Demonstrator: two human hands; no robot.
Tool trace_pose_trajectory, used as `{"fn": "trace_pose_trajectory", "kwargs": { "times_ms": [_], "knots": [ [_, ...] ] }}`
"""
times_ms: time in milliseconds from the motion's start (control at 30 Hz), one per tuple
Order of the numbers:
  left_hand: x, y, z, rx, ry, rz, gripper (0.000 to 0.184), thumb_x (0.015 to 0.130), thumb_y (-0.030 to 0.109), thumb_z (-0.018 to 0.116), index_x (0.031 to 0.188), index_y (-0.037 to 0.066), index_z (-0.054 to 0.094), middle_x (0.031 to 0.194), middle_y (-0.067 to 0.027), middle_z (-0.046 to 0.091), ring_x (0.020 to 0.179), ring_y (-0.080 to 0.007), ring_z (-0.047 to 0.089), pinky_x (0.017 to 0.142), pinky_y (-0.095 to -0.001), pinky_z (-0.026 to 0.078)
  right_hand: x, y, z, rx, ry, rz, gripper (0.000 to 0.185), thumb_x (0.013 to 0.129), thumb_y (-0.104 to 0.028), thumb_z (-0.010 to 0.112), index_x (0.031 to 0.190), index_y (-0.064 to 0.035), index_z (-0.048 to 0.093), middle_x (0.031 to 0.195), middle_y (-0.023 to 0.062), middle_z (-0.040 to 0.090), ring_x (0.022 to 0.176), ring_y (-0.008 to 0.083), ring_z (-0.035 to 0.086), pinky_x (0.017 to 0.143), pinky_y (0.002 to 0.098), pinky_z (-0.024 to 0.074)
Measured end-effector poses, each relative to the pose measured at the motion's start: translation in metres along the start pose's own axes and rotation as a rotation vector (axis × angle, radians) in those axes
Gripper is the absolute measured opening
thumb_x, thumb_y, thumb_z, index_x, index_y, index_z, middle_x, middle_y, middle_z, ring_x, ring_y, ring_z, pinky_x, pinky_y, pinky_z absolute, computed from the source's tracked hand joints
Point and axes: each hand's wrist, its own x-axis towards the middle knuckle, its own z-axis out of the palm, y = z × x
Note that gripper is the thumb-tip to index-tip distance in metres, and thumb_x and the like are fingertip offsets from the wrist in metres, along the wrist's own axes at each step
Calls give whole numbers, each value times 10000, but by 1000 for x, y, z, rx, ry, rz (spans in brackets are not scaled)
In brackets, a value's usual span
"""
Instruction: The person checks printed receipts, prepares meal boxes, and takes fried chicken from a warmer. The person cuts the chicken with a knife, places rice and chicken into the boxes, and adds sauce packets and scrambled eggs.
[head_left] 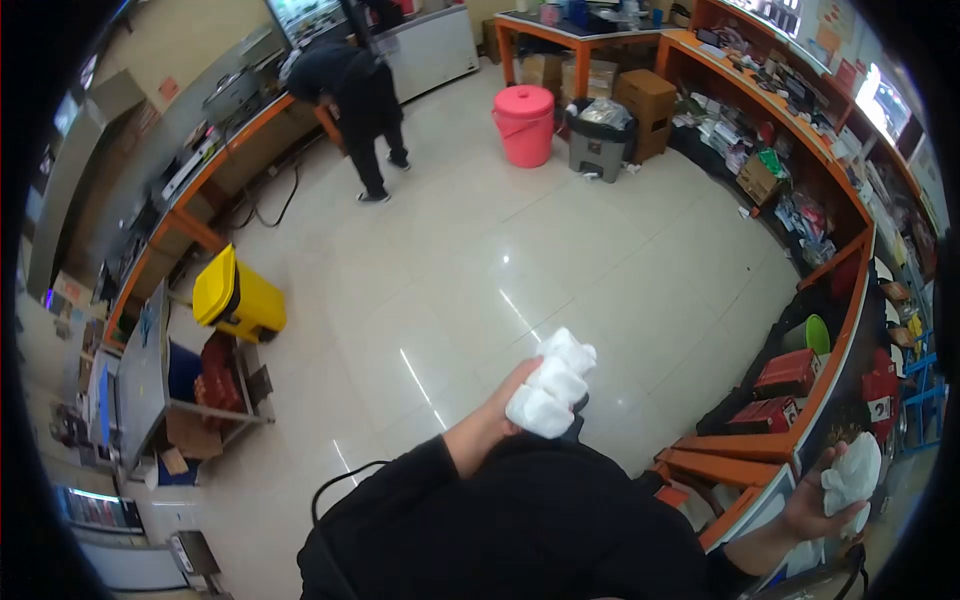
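Observation:
In front of my body, my left hand [500, 402] is closed round several white wrapped bundles [553, 388], stacked in a row above the floor. Far to the right, my right hand [812, 505] has its fingers wrapped round another white bundle [853, 472], close to the orange-edged bench. What is inside the white wrapping is hidden.
Another person [350, 95] bends near the left counter. A yellow bin [240, 295] stands left, by a metal table [150, 370]. Farther back are a pink bucket [525, 125] and a grey bin [598, 145]. Orange shelving [735, 450] lines the right side.

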Motion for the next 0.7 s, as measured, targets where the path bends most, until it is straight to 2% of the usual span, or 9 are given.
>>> {"fn": "trace_pose_trajectory", "kwargs": {
  "times_ms": [100, 133, 167, 200, 233, 333, 467, 567, 700],
  "knots": [
    [98, 4, 15, 535, -343, 347, 583, 930, 378, 473, 1393, 72, 294, 1210, -149, 520, 1032, -274, 589, 840, -400, 531, 50, 2, -32, -26, -25, 10, 744, 909, -342, 542, 1400, 96, 194, 1416, 254, 326, 1253, 382, 418, 1061, 452, 371],
    [126, 15, 41, 318, -207, 20, 614, 927, 364, 481, 1420, 90, 239, 1257, -152, 479, 1068, -270, 568, 850, -394, 524, 66, -6, -47, -51, -11, 6, 741, 908, -333, 546, 1400, 96, 195, 1419, 253, 324, 1263, 381, 408, 1066, 452, 366],
    [157, 23, 62, 103, -67, -298, 652, 925, 350, 489, 1447, 109, 183, 1303, -155, 439, 1105, -266, 547, 860, -388, 518, 77, -13, -61, -149, 215, -87, 739, 903, -321, 554, 1402, 94, 199, 1431, 249, 309, 1281, 380, 382, 1080, 451, 348],
    [189, 18, 77, 172, -99, -280, 745, 910, 307, 523, 1474, 154, 59, 1369, -154, 341, 1169, -250, 491, 872, -366, 503, 87, -20, -75, -260, 451, -155, 737, 899, -309, 562, 1403, 91, 203, 1444, 246, 294, 1300, 379, 356, 1093, 451, 331],
    [219, 16, 91, 224, -143, -334, 753, 902, 311, 537, 1473, 150, 72, 1360, -151, 351, 1170, -247, 487, 878, -361, 497, 83, -39, -118, -309, 529, -160, 738, 895, -305, 566, 1407, 84, 204, 1449, 243, 286, 1307, 379, 344, 1100, 449, 318],
    [311, 10, 133, 324, -318, -475, 818, 854, 330, 608, 1472, 144, 104, 1331, -137, 380, 1189, -234, 460, 907, -350, 469, 112, -51, -162, -461, 729, -265, 749, 888, -309, 574, 1409, 81, 203, 1451, 241, 285, 1308, 383, 341, 1099, 450, 317],
    [420, -11, 173, 353, -455, -490, 868, 821, 361, 646, 1474, 149, 115, 1332, -123, 389, 1217, -231, 431, 974, -362, 412, 168, -48, -229, -531, 852, -298, 764, 879, -315, 586, 1411, 78, 202, 1453, 238, 284, 1310, 388, 337, 1097, 452, 316],
    [481, -29, 207, 213, -376, -503, 873, 815, 371, 656, 1474, 148, 128, 1343, -117, 382, 1228, -232, 420, 1004, -355, 384, 228, -42, -288, -509, 849, -257, 776, 873, -320, 594, 1413, 75, 201, 1455, 236, 283, 1311, 391, 335, 1095, 454, 314],
    [543, -44, 258, 143, -263, -394, 828, 838, 353, 642, 1471, 162, 144, 1335, -88, 393, 1230, -202, 424, 1013, -339, 377, 316, -23, -363, -409, 786, -210, 792, 863, -326, 606, 1415, 71, 200, 1458, 233, 282, 1312, 396, 331, 1093, 456, 313]
  ]
}}
